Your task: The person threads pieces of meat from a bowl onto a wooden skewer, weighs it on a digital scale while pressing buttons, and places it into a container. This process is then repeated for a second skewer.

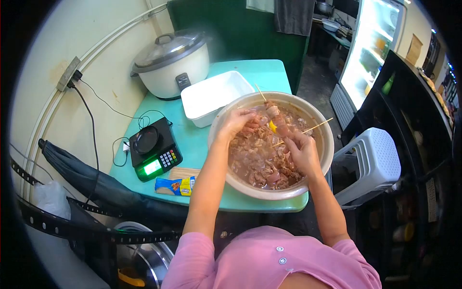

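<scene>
Skewer slants far and left from right hand, pinched at near end; left hand curled, contents indeterminable.

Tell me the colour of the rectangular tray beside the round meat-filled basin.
The open-topped rectangular tray is plain white, shown in the head view.

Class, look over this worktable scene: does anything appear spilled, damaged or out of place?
No spill shows around the meat basin. The thin cable behind the scale looks untidy, looping loosely across the table.
</scene>
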`<state>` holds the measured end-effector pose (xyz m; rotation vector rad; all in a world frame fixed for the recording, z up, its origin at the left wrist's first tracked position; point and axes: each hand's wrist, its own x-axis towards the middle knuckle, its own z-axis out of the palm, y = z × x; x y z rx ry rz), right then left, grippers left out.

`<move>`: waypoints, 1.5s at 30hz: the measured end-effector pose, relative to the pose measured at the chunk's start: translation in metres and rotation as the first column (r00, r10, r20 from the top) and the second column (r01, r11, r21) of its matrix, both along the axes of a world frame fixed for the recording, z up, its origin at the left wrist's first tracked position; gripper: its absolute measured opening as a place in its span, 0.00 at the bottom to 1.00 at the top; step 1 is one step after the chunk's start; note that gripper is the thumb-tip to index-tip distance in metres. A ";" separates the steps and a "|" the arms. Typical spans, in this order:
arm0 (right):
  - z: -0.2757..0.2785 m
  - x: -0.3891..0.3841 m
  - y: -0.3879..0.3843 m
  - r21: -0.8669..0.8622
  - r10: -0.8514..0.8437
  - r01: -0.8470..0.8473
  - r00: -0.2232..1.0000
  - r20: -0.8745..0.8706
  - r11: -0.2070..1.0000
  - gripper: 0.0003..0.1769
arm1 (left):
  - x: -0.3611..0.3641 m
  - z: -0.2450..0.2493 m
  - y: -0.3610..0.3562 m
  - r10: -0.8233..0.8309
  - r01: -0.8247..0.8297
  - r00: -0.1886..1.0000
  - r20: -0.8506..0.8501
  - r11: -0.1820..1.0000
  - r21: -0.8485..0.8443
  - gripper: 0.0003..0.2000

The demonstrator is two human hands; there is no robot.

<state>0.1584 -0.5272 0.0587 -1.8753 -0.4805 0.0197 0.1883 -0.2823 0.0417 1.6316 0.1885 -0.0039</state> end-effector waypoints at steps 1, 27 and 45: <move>0.001 0.001 0.002 -0.002 0.005 -0.005 1.000 0.002 1.000 0.08 | 0.001 0.001 0.002 -0.019 0.018 1.000 -0.008 0.987 -0.160 0.12; -0.005 0.003 -0.002 -0.017 0.003 -0.003 1.000 0.009 1.000 0.08 | 0.016 -0.027 -0.042 -0.260 -0.277 0.905 0.336 0.239 0.931 0.05; 0.000 0.001 -0.003 0.028 -0.001 0.001 1.000 -0.002 1.000 0.08 | 0.031 -0.025 -0.021 -0.146 -0.152 0.938 0.315 0.644 0.750 0.08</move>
